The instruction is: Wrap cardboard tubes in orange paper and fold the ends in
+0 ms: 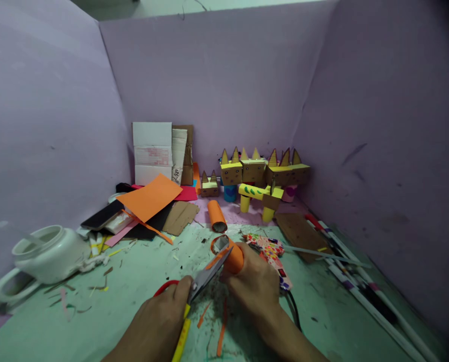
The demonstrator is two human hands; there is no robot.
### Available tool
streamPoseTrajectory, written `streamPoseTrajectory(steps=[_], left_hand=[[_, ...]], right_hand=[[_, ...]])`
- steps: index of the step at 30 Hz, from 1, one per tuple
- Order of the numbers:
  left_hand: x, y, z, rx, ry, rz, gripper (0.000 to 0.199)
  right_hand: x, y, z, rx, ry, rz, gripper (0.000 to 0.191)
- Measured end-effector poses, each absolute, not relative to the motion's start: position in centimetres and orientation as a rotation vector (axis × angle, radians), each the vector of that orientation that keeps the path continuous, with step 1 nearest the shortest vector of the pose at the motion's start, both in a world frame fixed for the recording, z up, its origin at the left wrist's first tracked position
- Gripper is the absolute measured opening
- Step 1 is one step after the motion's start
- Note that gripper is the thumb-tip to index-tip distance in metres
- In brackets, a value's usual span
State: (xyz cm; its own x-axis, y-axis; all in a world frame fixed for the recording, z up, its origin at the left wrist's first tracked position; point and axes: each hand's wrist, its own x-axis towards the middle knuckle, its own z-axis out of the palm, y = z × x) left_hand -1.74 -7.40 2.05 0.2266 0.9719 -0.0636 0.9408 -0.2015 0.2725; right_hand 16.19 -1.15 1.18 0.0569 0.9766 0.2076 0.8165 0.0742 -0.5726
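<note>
My left hand (158,324) grips a pair of red-handled scissors (209,275). Their blades point up and right, against the near end of an orange paper-covered tube (235,259). Around that tube my right hand (255,284) is closed, with an orange rim showing at the blades. A second orange tube (216,213) lies just beyond. Thin orange paper strips (222,332) are on the table below the hands. Beside my left wrist is a long yellow object (182,339), partly covered. A colourful patterned glue gun (271,254) lies right of my right hand.
At the left stand a white teapot (53,256) and a pile with orange paper (151,196) and a phone (102,213). Several cardboard animal heads (252,171) and a yellow tube figure (252,191) stand at the back. Markers (375,296) and cardboard (300,234) lie right.
</note>
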Motion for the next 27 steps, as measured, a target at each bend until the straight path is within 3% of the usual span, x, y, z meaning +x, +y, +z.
streamPoseTrajectory(steps=[17, 21, 24, 27], left_hand=[[-3.3, -6.5, 2.9, 2.144, 1.724, 0.293, 0.037], [-5.2, -4.3, 3.8, 2.100, 2.126, 0.051, 0.036], [-7.1, -2.6, 3.4, 2.015, 2.274, 0.018, 0.034], [-8.8, -1.4, 2.3, 1.948, 2.217, 0.107, 0.034]], right_hand=[[16.6, -0.7, 0.7, -1.713, -1.787, 0.303, 0.023], [16.6, -0.2, 1.3, -1.421, -1.710, 0.831, 0.016], [16.7, 0.2, 1.4, -1.105, -1.583, 1.350, 0.025], [16.7, 0.4, 1.1, -0.914, -1.558, 1.567, 0.035]])
